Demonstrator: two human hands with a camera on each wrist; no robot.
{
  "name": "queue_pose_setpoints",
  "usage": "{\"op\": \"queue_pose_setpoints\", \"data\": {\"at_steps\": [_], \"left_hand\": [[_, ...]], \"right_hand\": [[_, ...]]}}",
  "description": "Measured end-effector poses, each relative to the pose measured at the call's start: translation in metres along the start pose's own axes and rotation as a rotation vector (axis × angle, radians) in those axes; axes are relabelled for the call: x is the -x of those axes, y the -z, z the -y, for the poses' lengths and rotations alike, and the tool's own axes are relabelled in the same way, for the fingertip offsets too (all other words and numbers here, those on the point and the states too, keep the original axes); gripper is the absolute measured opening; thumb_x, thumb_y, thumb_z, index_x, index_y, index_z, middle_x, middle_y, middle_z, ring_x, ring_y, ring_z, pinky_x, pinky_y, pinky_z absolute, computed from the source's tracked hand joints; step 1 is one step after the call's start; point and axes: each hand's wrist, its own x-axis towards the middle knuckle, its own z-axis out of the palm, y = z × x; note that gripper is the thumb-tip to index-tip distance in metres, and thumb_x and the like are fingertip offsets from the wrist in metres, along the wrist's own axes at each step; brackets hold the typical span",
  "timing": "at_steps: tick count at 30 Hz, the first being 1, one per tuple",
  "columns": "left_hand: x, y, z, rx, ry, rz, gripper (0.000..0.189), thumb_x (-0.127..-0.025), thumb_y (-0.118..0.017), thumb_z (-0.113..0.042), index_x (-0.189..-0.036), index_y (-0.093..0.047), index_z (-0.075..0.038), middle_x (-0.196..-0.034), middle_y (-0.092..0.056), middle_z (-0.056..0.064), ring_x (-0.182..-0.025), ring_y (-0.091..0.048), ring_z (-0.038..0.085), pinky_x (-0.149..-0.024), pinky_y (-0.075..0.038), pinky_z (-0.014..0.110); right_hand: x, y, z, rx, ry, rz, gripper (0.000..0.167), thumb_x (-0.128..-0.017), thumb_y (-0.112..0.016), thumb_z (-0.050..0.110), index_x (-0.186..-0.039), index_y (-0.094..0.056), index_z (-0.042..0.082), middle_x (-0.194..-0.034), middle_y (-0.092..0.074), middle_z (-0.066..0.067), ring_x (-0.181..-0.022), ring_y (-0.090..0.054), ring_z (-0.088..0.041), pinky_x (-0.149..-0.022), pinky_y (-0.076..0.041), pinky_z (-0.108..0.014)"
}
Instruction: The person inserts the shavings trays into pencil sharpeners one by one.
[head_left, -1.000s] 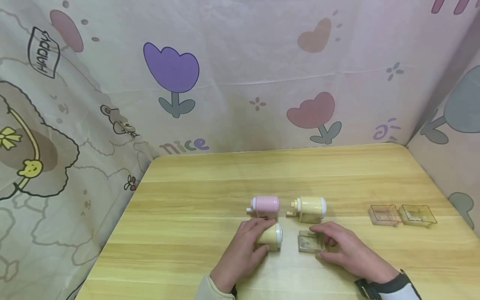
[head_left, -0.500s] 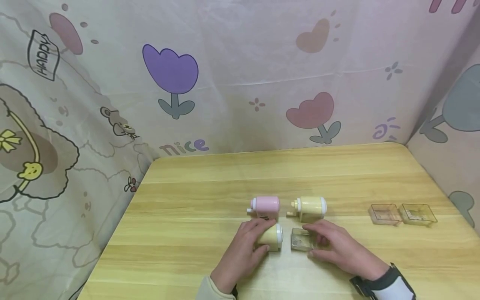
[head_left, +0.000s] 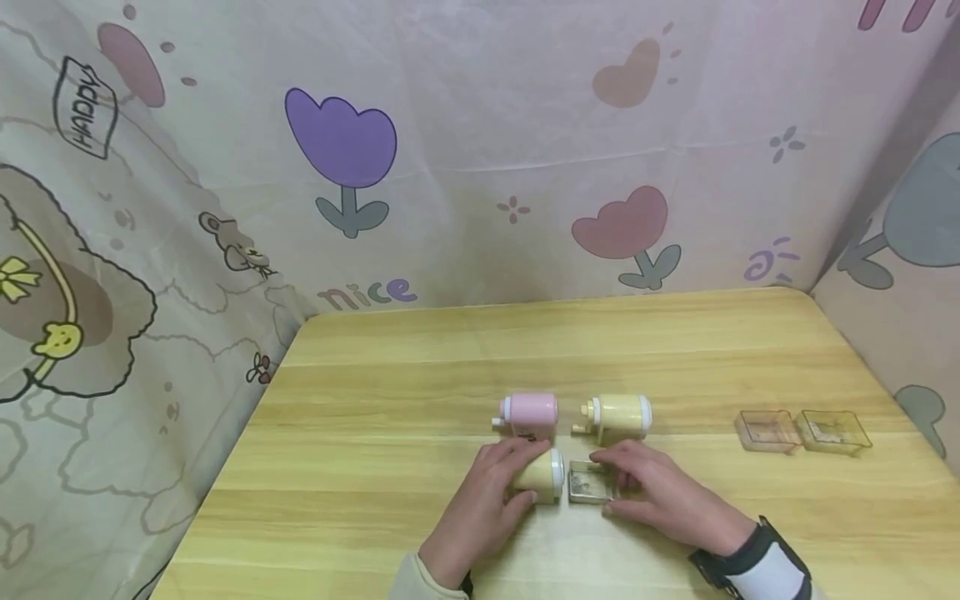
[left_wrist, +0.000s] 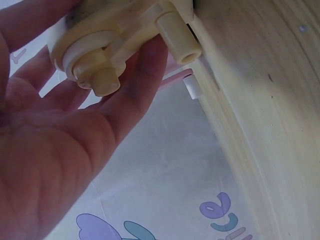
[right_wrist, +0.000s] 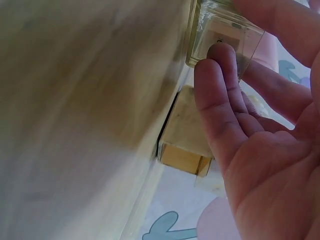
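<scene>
A patterned cloth (head_left: 465, 125) printed "nice" backs a wooden table (head_left: 375, 400); near centre, the left hand (head_left: 483, 504) grips a cream cylinder (head_left: 538, 475) and the right hand (head_left: 663, 496) pinches a clear tray (head_left: 591, 498) just right of it. Beyond lie a pink cylinder (head_left: 532, 408), then rightward a yellow cylinder (head_left: 621, 411) and two tinted trays (head_left: 834, 447). Only the left wrist view shows the cream cylinder's crank handle (left_wrist: 177, 35); dark specks (head_left: 587, 482) dot the clear tray.

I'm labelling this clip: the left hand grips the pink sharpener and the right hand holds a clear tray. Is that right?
Not quite: the left hand grips a yellow sharpener. The head view shows this, with the pink sharpener just behind it. The right hand does hold a clear tray.
</scene>
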Motion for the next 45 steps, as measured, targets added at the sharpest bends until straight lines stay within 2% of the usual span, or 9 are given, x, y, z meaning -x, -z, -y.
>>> {"op": "queue_pose_setpoints", "data": {"at_steps": [7,27,33,45], "left_hand": [[0.001,-0.003,0.001,0.009,0.005,0.005,0.063,-0.088,-0.078,-0.005,-0.146,-0.059,-0.017,-0.141,-0.06,0.0,-0.129,-0.052,0.024,-0.11,-0.049,0.048],[0.002,-0.002,0.0,0.008,0.02,0.014,0.063,-0.088,-0.078,-0.006,-0.147,-0.058,-0.019,-0.143,-0.059,-0.001,-0.131,-0.051,0.024,-0.11,-0.048,0.047],[0.001,-0.002,0.0,-0.008,0.001,0.006,0.062,-0.089,-0.078,-0.006,-0.147,-0.058,-0.018,-0.142,-0.059,0.0,-0.13,-0.052,0.024,-0.11,-0.049,0.046],[0.001,-0.002,0.002,-0.019,-0.016,-0.004,0.062,-0.088,-0.079,-0.006,-0.146,-0.059,-0.018,-0.14,-0.061,0.0,-0.127,-0.053,0.024,-0.109,-0.049,0.046]], "right_hand": [[-0.006,-0.002,0.003,-0.015,0.003,0.043,0.057,-0.086,-0.084,0.024,-0.133,-0.063,-0.001,-0.113,-0.062,-0.002,-0.088,-0.053,-0.001,-0.073,-0.055,-0.025],[-0.015,-0.011,0.008,-0.044,0.022,0.05,0.055,-0.086,-0.084,0.02,-0.133,-0.063,-0.001,-0.103,-0.059,0.004,-0.087,-0.055,-0.003,-0.072,-0.055,-0.024],[-0.019,-0.012,0.011,-0.035,0.019,0.061,0.056,-0.087,-0.083,0.023,-0.134,-0.062,-0.001,-0.108,-0.062,0.0,-0.088,-0.057,-0.004,-0.074,-0.057,-0.025],[-0.024,-0.017,0.015,-0.017,-0.023,0.105,0.056,-0.087,-0.082,0.018,-0.135,-0.062,-0.001,-0.116,-0.063,-0.005,-0.091,-0.057,-0.003,-0.077,-0.058,-0.026]]}}
